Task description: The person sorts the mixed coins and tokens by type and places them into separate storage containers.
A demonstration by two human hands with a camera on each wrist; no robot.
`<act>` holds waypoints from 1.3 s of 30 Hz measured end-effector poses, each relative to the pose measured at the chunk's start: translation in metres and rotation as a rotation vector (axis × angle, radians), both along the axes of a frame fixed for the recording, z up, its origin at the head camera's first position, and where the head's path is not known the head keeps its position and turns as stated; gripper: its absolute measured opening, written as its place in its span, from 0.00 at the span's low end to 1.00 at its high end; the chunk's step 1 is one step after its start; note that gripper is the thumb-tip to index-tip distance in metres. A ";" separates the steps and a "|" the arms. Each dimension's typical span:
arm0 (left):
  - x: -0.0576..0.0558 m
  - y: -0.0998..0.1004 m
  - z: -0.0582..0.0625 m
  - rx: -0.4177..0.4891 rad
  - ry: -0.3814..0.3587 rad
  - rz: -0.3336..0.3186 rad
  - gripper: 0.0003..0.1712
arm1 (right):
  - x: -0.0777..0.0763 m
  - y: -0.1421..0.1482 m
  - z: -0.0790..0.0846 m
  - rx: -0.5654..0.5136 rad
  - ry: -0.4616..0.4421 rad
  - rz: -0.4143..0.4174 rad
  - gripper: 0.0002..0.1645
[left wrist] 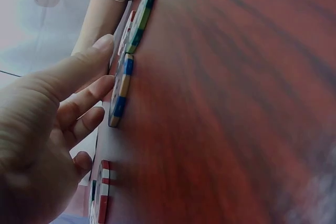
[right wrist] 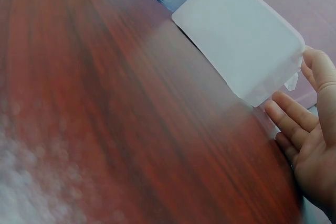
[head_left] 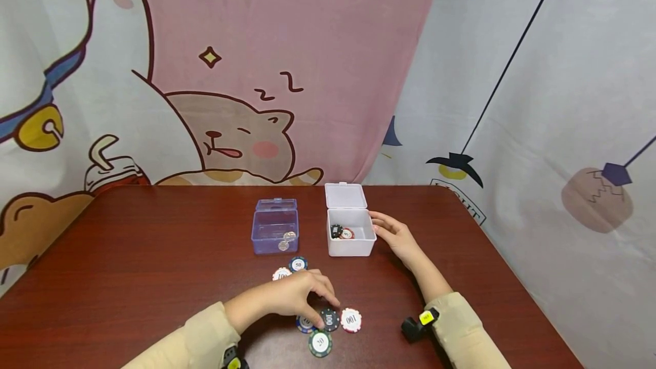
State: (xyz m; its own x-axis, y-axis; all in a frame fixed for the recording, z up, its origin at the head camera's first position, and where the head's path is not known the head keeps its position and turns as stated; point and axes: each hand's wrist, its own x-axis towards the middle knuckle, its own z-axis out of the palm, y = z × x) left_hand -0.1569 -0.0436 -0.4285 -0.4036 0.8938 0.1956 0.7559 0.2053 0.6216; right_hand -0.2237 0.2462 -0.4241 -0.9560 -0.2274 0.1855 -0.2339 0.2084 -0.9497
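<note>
My left hand [head_left: 299, 295] is over several poker chips on the table, its thumb and fingers spread on either side of a black 100 chip [head_left: 330, 320]. That chip lies flat. Around it lie a blue chip [head_left: 304, 325], partly hidden by the thumb, a green 20 chip [head_left: 320, 344] and a red-and-white 100 chip [head_left: 351, 320]. In the left wrist view the thumb and fingers stand apart above the chip edges. My right hand [head_left: 398, 237] rests its fingers against the right side of a white lidded box [head_left: 351, 248], which holds a black chip and a red-and-white chip.
A translucent blue box [head_left: 266, 246], lid raised, stands left of the white box with several silver coins [head_left: 284, 245] inside. A blue 50 chip [head_left: 298, 263] and a white-faced 100 chip [head_left: 281, 274] lie beyond my left hand. A cartoon-printed cloth [head_left: 328, 73] hangs behind the table.
</note>
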 end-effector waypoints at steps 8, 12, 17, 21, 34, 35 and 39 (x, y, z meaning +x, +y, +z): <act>0.001 0.000 0.001 -0.059 0.023 -0.004 0.22 | -0.001 0.000 0.000 0.002 0.018 0.008 0.25; 0.001 0.000 0.000 -0.064 0.041 -0.024 0.23 | -0.001 -0.001 -0.001 -0.011 0.011 0.014 0.25; 0.000 0.000 0.000 -0.072 0.049 -0.042 0.23 | 0.000 -0.001 0.000 -0.011 0.002 0.010 0.25; 0.001 0.001 0.001 -0.088 0.061 -0.046 0.22 | 0.001 -0.002 0.001 -0.009 0.002 0.004 0.25; -0.001 0.001 0.001 -0.089 0.047 -0.047 0.20 | -0.001 0.000 -0.001 0.003 0.018 0.009 0.26; -0.001 0.001 0.001 -0.087 0.049 -0.049 0.20 | -0.001 0.000 -0.001 0.003 0.017 0.008 0.26; -0.001 0.002 0.000 -0.085 0.055 -0.046 0.20 | 0.000 0.000 0.000 0.010 0.016 0.003 0.26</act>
State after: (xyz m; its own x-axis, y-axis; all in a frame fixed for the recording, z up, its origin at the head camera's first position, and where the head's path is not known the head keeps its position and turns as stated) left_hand -0.1581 -0.0414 -0.4282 -0.3522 0.9255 0.1392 0.7985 0.2196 0.5605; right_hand -0.2238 0.2462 -0.4242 -0.9523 -0.2321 0.1983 -0.2495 0.2174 -0.9437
